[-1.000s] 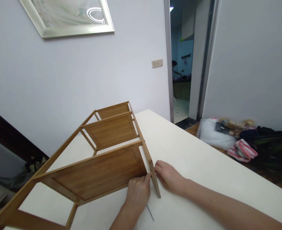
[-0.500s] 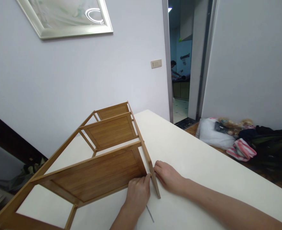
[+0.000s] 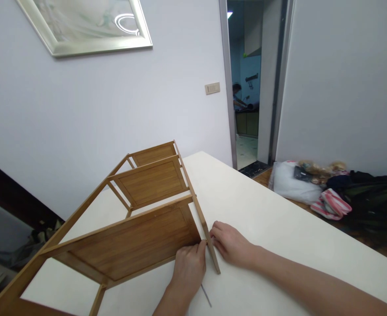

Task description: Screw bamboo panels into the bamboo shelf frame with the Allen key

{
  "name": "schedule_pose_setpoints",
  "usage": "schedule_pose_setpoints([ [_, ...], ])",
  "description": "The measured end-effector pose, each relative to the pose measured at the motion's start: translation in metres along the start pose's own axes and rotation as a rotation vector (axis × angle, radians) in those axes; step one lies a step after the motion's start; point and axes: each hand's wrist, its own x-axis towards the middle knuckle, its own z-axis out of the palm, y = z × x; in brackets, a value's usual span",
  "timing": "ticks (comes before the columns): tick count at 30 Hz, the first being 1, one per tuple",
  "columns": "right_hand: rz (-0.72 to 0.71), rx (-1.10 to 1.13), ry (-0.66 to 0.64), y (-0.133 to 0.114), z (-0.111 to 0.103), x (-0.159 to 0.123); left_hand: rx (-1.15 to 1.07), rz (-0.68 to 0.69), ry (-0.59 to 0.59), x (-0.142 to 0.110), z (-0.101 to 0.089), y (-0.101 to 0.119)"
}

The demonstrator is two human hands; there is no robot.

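A wooden shelf rack (image 3: 137,245) lies on its side on a white table (image 3: 262,219). My left hand (image 3: 189,267) is closed at the near shelf panel's lower corner, its thumb side against the inner face of the rack's right post (image 3: 200,215). On the outer face of that post, my right hand (image 3: 231,243) has its fingers curled and pinched together. Whatever lies between those fingertips is hidden. A thin metal rod (image 3: 206,295) sticks out beside my left wrist, its upper end hidden by the hand.
Behind the table, a framed picture (image 3: 91,48) and a light switch (image 3: 212,88) are on the wall. Through the doorway, a person (image 3: 238,98) bends over a counter. Bagged items (image 3: 295,182) and a striped cloth (image 3: 332,204) lie on the floor at right.
The view has shifted very slightly. Both hands stay at the same spots on the post, and the rack has not visibly moved.
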Motion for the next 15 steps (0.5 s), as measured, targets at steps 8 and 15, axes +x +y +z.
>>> schedule_pose_setpoints([
  [8, 0.004, -0.007, -0.001, -0.0003, 0.0019, 0.0016, 0.002, 0.001, -0.026, 0.0004, -0.0002, -0.0005],
  [15, -0.006, -0.008, -0.010, 0.0008, 0.0001, 0.0001, 0.003, -0.002, -0.027, 0.0007, -0.0008, 0.0001],
])
